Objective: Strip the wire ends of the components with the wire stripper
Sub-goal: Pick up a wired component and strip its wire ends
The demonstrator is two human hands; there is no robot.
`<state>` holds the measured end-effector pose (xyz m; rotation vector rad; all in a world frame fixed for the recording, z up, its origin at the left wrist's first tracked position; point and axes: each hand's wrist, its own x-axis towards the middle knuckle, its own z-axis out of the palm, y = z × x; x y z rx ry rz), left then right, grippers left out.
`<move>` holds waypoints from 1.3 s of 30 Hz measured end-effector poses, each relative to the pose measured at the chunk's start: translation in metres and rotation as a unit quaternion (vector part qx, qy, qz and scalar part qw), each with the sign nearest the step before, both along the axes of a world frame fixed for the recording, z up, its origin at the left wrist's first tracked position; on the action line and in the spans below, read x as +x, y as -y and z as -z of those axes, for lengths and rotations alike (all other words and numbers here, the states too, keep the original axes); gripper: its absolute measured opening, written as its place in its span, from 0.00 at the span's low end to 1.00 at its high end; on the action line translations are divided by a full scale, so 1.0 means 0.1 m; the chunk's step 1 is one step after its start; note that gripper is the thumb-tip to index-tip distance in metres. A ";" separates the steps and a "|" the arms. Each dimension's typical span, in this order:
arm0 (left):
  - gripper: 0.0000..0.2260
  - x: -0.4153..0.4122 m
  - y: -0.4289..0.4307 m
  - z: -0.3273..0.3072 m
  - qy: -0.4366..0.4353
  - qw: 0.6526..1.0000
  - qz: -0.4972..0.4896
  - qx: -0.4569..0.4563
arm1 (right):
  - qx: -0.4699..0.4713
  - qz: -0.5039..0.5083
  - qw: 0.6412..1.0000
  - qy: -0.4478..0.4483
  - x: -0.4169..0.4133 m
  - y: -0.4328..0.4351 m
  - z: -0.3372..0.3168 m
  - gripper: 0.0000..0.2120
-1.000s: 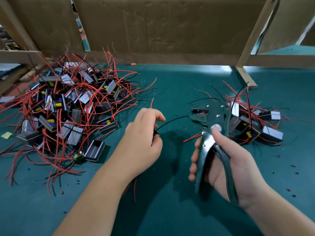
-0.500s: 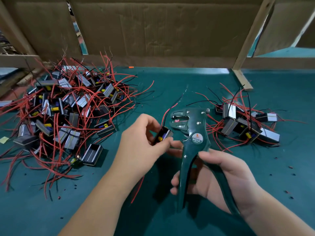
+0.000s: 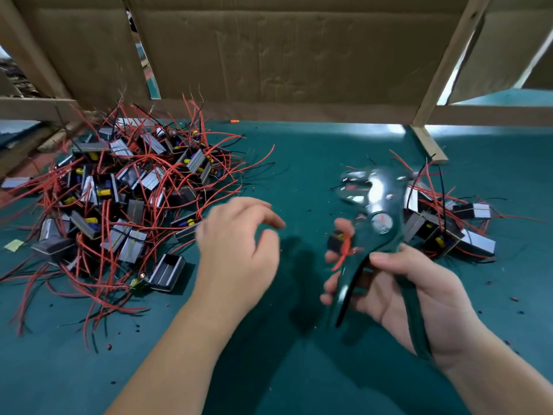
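Released since before, component now sits against right hand gripping wire stripper; left hand hangs open, empty.

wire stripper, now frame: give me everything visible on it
The wire stripper is dark green with glossy, plastic-looking handles, a round silver pivot badge and a metal head, blurred by motion. It stands roughly upright above the green table, head pointing away toward the small pile of components. The right hand grips the handles, which are spread. A small component with a red wire sits against its left side, by the fingers there. The left hand is apart from it, open.
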<state>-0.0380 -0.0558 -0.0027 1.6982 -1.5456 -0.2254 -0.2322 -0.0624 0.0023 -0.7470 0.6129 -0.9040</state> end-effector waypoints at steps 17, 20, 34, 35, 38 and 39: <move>0.25 0.27 0.10 0.18 0.140 0.979 -0.090 0.118 | 0.092 0.131 0.985 -0.061 -0.09 0.13 -0.03 0.09; 0.21 0.31 0.13 0.14 0.086 0.993 -0.067 0.053 | 0.059 0.120 0.991 -0.016 -0.09 0.12 -0.02 0.14; 0.17 0.09 0.09 0.02 -0.299 0.937 0.175 -0.050 | -0.013 0.103 0.995 -0.010 0.02 0.04 0.01 0.19; 0.19 0.10 0.08 0.02 -0.298 0.936 0.182 -0.037 | -0.015 0.097 0.995 -0.003 0.01 0.03 0.01 0.18; 0.26 0.14 0.08 0.06 -0.205 0.963 0.174 0.007 | 0.000 0.069 0.997 0.029 -0.01 0.02 0.02 0.20; 0.28 0.16 0.08 0.07 -0.149 0.975 0.166 0.019 | 0.006 0.059 0.997 0.039 -0.01 0.02 0.03 0.25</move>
